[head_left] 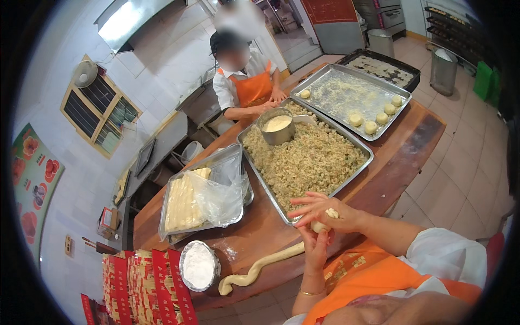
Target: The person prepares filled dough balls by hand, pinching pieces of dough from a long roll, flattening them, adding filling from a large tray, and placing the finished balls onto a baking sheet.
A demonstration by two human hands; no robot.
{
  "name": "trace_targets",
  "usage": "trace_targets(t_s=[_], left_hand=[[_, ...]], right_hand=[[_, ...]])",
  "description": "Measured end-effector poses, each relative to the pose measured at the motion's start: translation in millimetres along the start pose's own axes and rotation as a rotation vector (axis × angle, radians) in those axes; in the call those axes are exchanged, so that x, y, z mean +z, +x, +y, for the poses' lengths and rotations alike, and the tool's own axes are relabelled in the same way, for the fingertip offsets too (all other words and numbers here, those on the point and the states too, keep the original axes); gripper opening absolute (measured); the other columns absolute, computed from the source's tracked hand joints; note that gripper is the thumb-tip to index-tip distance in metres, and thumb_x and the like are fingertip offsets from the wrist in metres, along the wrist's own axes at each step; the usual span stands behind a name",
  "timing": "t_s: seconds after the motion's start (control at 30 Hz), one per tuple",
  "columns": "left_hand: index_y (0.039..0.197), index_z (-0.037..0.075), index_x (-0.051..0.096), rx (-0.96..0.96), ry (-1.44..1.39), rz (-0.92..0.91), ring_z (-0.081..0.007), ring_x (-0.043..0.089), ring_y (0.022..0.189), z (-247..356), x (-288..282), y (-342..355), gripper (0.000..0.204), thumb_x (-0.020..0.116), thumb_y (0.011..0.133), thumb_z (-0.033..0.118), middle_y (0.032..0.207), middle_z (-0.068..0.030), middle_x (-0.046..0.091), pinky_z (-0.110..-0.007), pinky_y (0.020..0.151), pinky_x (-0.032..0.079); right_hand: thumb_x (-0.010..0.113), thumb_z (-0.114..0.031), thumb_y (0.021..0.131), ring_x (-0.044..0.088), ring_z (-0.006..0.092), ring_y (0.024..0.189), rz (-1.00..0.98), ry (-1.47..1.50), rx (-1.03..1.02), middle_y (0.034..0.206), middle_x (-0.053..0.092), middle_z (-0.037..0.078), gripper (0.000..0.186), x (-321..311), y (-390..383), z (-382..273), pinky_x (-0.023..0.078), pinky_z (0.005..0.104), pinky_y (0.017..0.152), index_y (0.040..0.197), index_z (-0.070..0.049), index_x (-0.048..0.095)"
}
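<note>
A small pale dough ball (319, 226) sits between my two hands, beside the near corner of the filling tray. From below, my left hand (314, 245) cups it with bent fingers. My right hand (330, 208) is closed around its upper side, with some fingers stretched out to the left; dough also shows near the base of its thumb. The contact underneath is hidden. On the wooden table to the left lies a long dough rope (262, 269). Crumbly filling (309, 162) heaps up in a metal tray (362, 145), with a round metal container (278, 136) of pale crumbs standing on it.
A floured tray (330, 81) holds several round dough pieces; a dark tray (379, 67) lies beyond. Plastic partly covers dough strips (187, 200) in another tray. A flour bowl (199, 265) stands near red packaging (146, 284). A co-worker in an orange apron (252, 86) is across the table.
</note>
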State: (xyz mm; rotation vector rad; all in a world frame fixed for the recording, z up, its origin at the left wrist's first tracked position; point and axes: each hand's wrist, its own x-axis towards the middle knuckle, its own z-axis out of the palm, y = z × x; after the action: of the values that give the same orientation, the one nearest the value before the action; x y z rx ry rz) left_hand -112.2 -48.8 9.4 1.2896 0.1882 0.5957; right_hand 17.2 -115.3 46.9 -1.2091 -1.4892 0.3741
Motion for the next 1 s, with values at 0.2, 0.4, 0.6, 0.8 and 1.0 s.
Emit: trace_targets(t_s=[0.2, 0.4, 0.6, 0.8, 1.0], left_hand=[[0.141, 0.009, 0.035, -0.085, -0.187, 0.047, -0.0079, 0.053, 0.083, -23.2, -18.7, -3.5, 0.079, 0.050, 0.092, 0.069, 0.109, -0.0009, 0.054, -0.020, 0.061, 0.041], [0.140, 0.004, 0.030, -0.011, -0.083, -0.026, -0.0051, 0.048, 0.073, -8.6, -14.5, -2.8, 0.081, 0.056, 0.092, 0.065, 0.101, -0.0004, 0.053, -0.019, 0.055, 0.036], [0.142, 0.010, 0.029, 0.048, -0.163, -0.107, -0.0047, 0.048, 0.069, -39.2, -32.3, -0.3, 0.076, 0.055, 0.094, 0.062, 0.100, 0.0005, 0.053, -0.020, 0.053, 0.037], [0.139, 0.005, 0.029, 0.020, -0.033, -0.066, -0.0039, 0.046, 0.065, -6.1, -13.9, -8.3, 0.070, 0.047, 0.099, 0.059, 0.095, -0.0003, 0.054, -0.020, 0.052, 0.035], [0.141, 0.005, 0.028, 0.204, -0.042, -0.053, -0.0058, 0.050, 0.073, -21.9, -13.1, -1.5, 0.069, 0.053, 0.098, 0.053, 0.105, -0.0032, 0.054, -0.020, 0.057, 0.039]], right_hand=[[0.043, -0.050, 0.101, 0.025, 0.0308, 0.149, -0.089, -0.040, -0.040, 0.149, 0.049, 0.005, 0.047, 7.6, -1.4, 3.8, 0.013, 0.0533, 0.120, 0.128, -0.020, 0.068], [0.043, -0.050, 0.102, 0.035, 0.0263, 0.145, 0.039, 0.102, 0.047, 0.138, 0.060, 0.003, 0.047, 10.3, 0.6, -3.1, 0.014, 0.0530, 0.120, 0.113, -0.016, 0.073], [0.036, -0.053, 0.103, 0.036, 0.0274, 0.144, -0.032, 0.050, 0.019, 0.138, 0.059, 0.007, 0.055, 10.9, -1.2, 0.7, 0.015, 0.0532, 0.119, 0.112, -0.014, 0.074], [0.039, -0.052, 0.103, 0.033, 0.0269, 0.146, 0.104, 0.105, -0.005, 0.141, 0.057, 0.006, 0.051, 17.3, 3.5, -11.8, 0.012, 0.0525, 0.120, 0.117, -0.016, 0.073], [0.038, -0.050, 0.104, 0.030, 0.0267, 0.147, -0.073, 0.084, 0.055, 0.144, 0.055, 0.007, 0.051, 8.2, -6.8, 9.6, 0.013, 0.0523, 0.120, 0.118, -0.015, 0.072]])
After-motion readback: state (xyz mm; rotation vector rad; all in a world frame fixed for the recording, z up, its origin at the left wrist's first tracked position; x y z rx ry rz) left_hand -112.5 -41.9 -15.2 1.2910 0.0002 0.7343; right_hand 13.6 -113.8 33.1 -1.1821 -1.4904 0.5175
